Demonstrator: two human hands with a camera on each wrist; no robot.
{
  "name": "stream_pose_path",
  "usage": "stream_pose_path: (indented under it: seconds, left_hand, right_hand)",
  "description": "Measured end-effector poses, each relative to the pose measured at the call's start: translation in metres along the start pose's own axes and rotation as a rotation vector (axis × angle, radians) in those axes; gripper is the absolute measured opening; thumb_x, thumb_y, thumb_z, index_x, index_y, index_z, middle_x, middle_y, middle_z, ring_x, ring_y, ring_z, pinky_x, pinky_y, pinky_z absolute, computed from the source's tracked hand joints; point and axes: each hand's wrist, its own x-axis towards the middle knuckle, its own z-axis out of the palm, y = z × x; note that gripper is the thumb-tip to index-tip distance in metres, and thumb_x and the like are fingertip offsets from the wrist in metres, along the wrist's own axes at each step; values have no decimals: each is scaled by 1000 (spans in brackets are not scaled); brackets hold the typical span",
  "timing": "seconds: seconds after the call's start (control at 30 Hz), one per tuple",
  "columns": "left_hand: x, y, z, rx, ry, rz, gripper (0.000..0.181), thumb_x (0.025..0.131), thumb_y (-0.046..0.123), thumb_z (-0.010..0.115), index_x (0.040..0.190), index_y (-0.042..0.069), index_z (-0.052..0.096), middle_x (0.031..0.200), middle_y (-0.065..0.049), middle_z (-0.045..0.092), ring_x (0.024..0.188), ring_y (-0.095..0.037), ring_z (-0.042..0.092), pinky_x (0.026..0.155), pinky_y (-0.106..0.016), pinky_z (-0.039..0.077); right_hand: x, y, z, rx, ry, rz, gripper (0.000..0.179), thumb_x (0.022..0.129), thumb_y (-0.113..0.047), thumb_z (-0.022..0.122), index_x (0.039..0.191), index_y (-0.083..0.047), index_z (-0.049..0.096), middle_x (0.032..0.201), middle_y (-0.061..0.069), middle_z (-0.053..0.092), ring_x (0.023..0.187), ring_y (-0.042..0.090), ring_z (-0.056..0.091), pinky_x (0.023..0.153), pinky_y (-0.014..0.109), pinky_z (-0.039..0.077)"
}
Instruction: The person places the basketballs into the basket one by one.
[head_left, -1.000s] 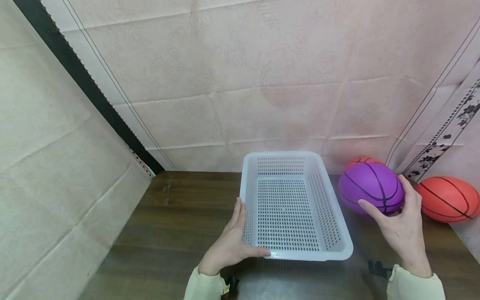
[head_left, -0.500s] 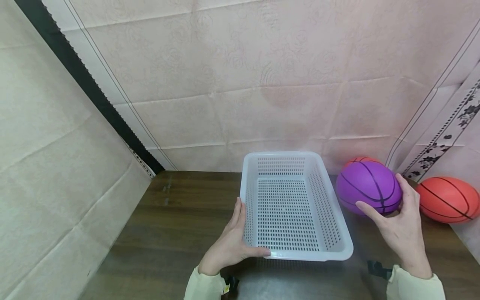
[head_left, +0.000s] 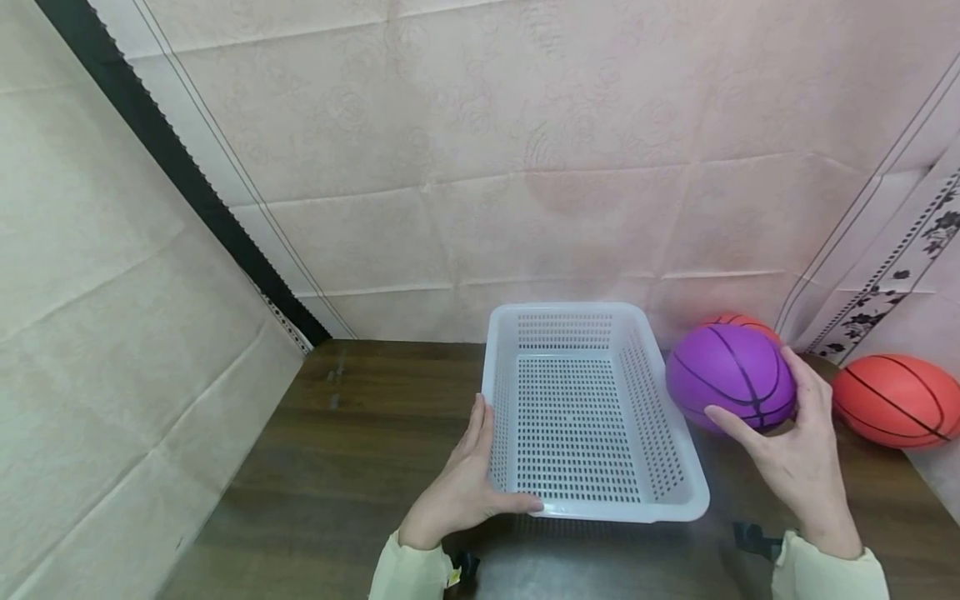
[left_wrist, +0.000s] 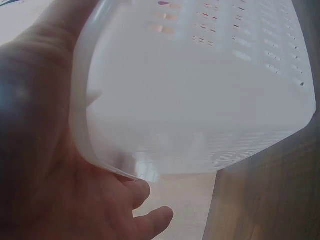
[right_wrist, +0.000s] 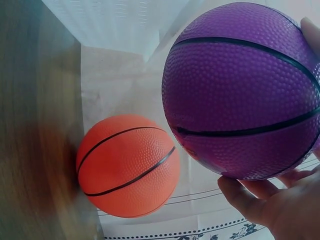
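Observation:
A purple toy basketball [head_left: 726,373] is held in my right hand [head_left: 806,467], thumb on its near side and fingers round its right side. In the right wrist view the purple ball [right_wrist: 235,90] appears raised off the table. My left hand [head_left: 461,492] grips the near left corner of a white perforated plastic basket [head_left: 573,429], thumb on the front rim and fingers along the left side. Nothing lies in the basket. The left wrist view shows the basket's outer wall [left_wrist: 175,95] close up beside the palm.
One orange-red basketball [right_wrist: 127,167] sits behind the purple one, mostly hidden in the head view. Another orange-red basketball [head_left: 896,400] rests at the table's right edge. The dark wooden table [head_left: 360,467] meets a pale cloth backdrop [head_left: 480,167] behind the basket.
My right hand has moved slightly left with the purple basketball, closer to the basket. The left hand and the basket stay in place.

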Motion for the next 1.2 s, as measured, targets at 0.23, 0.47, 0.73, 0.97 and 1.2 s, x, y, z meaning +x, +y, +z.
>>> stream_pose_path:
  seconds: [0.23, 0.47, 0.73, 0.97, 1.2]
  left_hand:
    - [-1, 1, 0, 5, 2, -3, 141, 61, 62, 84, 156, 14, -8, 159, 7, -22, 146, -29, 5, 111, -56, 21]
    - [-1, 1, 0, 12, 1, -7, 140, 61, 62, 83, 156, 15, -8, 159, 8, -22, 146, -29, 6, 111, -56, 21]
    - [-1, 1, -1, 9, 1, -3, 140, 61, 66, 81, 156, 14, -8, 158, 9, -22, 146, -29, 5, 111, -56, 21]
    - [-1, 2, -1, 12, -1, -11, 140, 61, 65, 82, 156, 14, -8, 158, 9, -22, 146, -30, 6, 111, -56, 21]
    - [-1, 1, -1, -5, -2, 1, 140, 61, 63, 83, 156, 14, -9, 158, 8, -23, 146, -28, 4, 111, -56, 21]
  right_hand:
    - [-1, -2, -1, -9, -16, 6, 108, 72, -20, 88, 152, -44, 19, 153, 2, 23, 134, 23, 28, 109, 27, 29]
    - [-2, -3, -1, -8, -17, -10, 108, 72, -20, 88, 152, -43, 21, 152, 1, 24, 133, 20, 28, 107, 23, 28]
    - [-2, -6, 1, -11, -23, -31, 108, 71, -20, 89, 152, -43, 21, 153, -1, 24, 134, 18, 28, 106, 19, 26]
    - [-3, -8, 2, -6, -22, -54, 109, 69, -18, 90, 152, -42, 24, 153, -3, 25, 134, 16, 28, 104, 17, 25]
    - [-3, -8, 2, -3, -15, -74, 110, 67, -15, 91, 152, -41, 26, 153, -5, 25, 134, 12, 27, 103, 16, 24]
